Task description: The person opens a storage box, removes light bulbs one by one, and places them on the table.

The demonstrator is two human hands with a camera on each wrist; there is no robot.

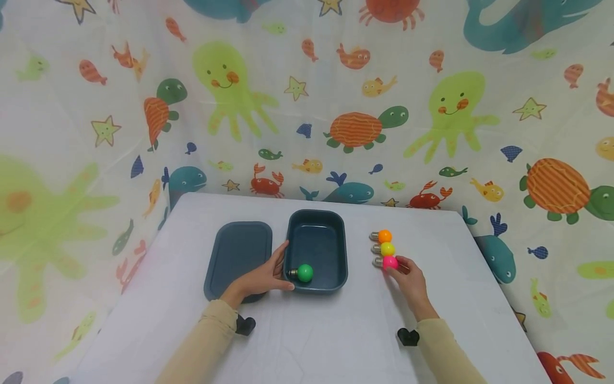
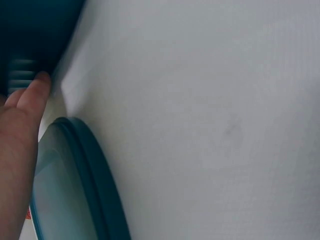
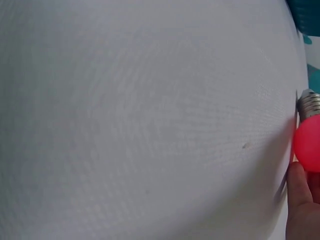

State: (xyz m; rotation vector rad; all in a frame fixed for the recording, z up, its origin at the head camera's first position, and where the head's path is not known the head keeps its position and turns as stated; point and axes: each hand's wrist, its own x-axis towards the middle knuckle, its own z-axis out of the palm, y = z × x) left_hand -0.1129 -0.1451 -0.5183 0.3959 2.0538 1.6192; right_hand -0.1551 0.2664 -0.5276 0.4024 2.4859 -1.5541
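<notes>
A dark blue-grey rectangular container [image 1: 317, 248] stands mid-table with a green light bulb [image 1: 305, 273] lying in its front left corner. My left hand [image 1: 261, 274] is spread against the container's near left corner, fingers along its left side and thumb by the front. In the left wrist view, those fingers [image 2: 36, 95] touch the container's ribbed wall [image 2: 22, 72]. At the right, my right hand [image 1: 410, 280] pinches a pink light bulb [image 1: 390, 263] by its round end, its metal base pointing left. The pink bulb [image 3: 310, 142] sits close over the tabletop in the right wrist view.
Behind the pink bulb, a yellow bulb [image 1: 387, 249] and an orange bulb [image 1: 385, 236] lie in a column. A matching flat lid [image 1: 240, 250] lies left of the container, partly under my left hand. A sea-animal printed curtain [image 1: 297, 64] surrounds the white table [image 1: 336, 341].
</notes>
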